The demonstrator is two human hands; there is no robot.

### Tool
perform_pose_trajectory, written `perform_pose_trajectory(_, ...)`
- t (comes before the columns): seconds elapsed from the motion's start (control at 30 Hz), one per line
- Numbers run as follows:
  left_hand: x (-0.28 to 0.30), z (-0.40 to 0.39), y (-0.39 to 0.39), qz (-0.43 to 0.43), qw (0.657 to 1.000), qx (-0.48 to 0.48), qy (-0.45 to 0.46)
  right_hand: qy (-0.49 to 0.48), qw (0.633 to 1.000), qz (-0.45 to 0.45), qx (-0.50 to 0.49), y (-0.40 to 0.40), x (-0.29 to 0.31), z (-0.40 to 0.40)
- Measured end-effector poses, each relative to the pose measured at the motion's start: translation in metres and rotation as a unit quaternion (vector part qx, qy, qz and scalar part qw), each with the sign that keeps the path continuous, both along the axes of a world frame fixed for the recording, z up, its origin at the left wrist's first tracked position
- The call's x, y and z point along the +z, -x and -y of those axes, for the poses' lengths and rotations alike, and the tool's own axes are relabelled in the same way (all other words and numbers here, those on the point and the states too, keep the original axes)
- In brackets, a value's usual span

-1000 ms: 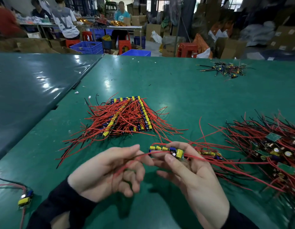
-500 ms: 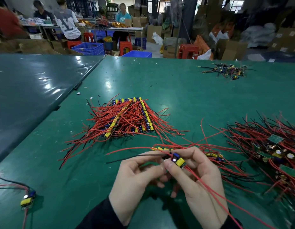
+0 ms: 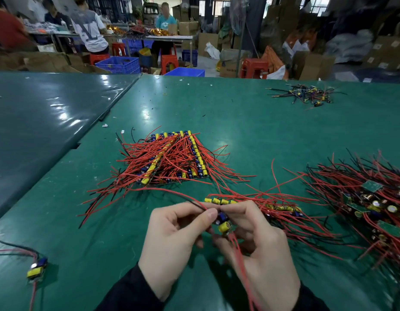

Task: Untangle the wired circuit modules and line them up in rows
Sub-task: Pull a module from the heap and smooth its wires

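A small circuit module (image 3: 223, 222) with a yellow and a blue part sits between my two hands above the green table (image 3: 239, 122). My right hand (image 3: 259, 248) grips it, and its red wires trail down across the palm. My left hand (image 3: 172, 236) pinches a red and a black wire beside the module; these leads run off to the left. Just behind my fingers lies a short row of modules (image 3: 221, 201). Farther back sits a stack of lined-up modules (image 3: 172, 160). A tangled heap of modules (image 3: 372, 203) lies at the right.
A single module (image 3: 37, 269) with wires lies at the near left. A small pile of dark-wired parts (image 3: 306, 95) sits at the far right. A darker table (image 3: 37, 122) adjoins on the left. Behind are people, red stools, blue crates and cardboard boxes.
My left hand has slid along the wires to the right, up to the module. The module has turned, and its red wires now hang down over my right palm.
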State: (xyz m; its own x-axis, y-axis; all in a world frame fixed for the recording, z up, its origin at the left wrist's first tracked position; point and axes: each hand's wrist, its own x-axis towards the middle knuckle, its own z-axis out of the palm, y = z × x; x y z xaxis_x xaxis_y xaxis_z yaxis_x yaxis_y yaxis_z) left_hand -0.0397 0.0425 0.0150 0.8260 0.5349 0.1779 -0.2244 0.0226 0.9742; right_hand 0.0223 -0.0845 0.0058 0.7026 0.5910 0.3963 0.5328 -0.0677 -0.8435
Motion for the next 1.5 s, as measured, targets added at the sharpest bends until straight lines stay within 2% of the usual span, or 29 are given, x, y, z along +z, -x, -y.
perform_pose_trajectory(0.07, 0.001, -0.004, 0.000, 0.008, 1.000, -0.003, -0.001, -0.022, 0.993, -0.098, 0.054, 0.000, 0.002, -0.001)
perform_pose_trajectory(0.13, 0.002, -0.005, 0.001, 0.012, 1.000, -0.008, -0.021, -0.084, 0.955, -0.270, 0.094, -0.001, 0.005, -0.002)
perform_pose_trajectory(0.2, 0.001, -0.004, 0.001, 0.016, 0.998, -0.011, -0.051, -0.113, 0.923, -0.354, 0.098, -0.004, 0.011, -0.001)
perform_pose_trajectory(0.33, 0.001, 0.000, 0.003, 0.014, 0.992, -0.006, -0.123, -0.097, 0.939, -0.323, 0.060, -0.006, 0.011, -0.002)
perform_pose_trajectory(0.43, 0.000, -0.001, 0.004, -0.005, 0.976, 0.051, -0.211, -0.119, 0.936, -0.328, 0.043, -0.006, 0.008, -0.004)
perform_pose_trajectory(0.5, 0.001, -0.004, 0.004, -0.010, 0.969, 0.082, -0.231, -0.117, 0.943, -0.309, 0.034, -0.006, 0.008, -0.003)
perform_pose_trajectory(0.63, 0.000, -0.004, 0.003, -0.010, 0.974, 0.066, -0.218, -0.093, 0.956, -0.279, 0.026, -0.006, 0.008, -0.002)
perform_pose_trajectory(0.7, 0.001, -0.005, 0.003, -0.005, 0.977, 0.044, -0.209, -0.095, 0.951, -0.294, 0.024, -0.007, 0.009, -0.002)
perform_pose_trajectory(0.93, 0.014, -0.017, 0.006, 0.023, 0.992, -0.070, -0.107, -0.086, 0.898, -0.412, 0.128, -0.004, 0.024, -0.002)
perform_pose_trajectory(1.03, 0.014, -0.018, 0.008, 0.032, 0.991, -0.061, -0.112, -0.076, 0.879, -0.443, 0.160, -0.004, 0.025, -0.001)
perform_pose_trajectory(1.17, 0.010, -0.012, 0.007, 0.047, 0.976, -0.005, -0.213, -0.047, 0.876, -0.451, 0.166, -0.003, 0.024, -0.002)
perform_pose_trajectory(1.33, 0.008, -0.011, 0.005, 0.021, 0.994, -0.023, -0.103, -0.043, 0.875, -0.461, 0.142, -0.005, 0.027, -0.002)
perform_pose_trajectory(1.5, 0.008, -0.012, 0.004, 0.009, 0.991, -0.018, -0.131, -0.009, 0.895, -0.417, 0.157, -0.011, 0.030, 0.003)
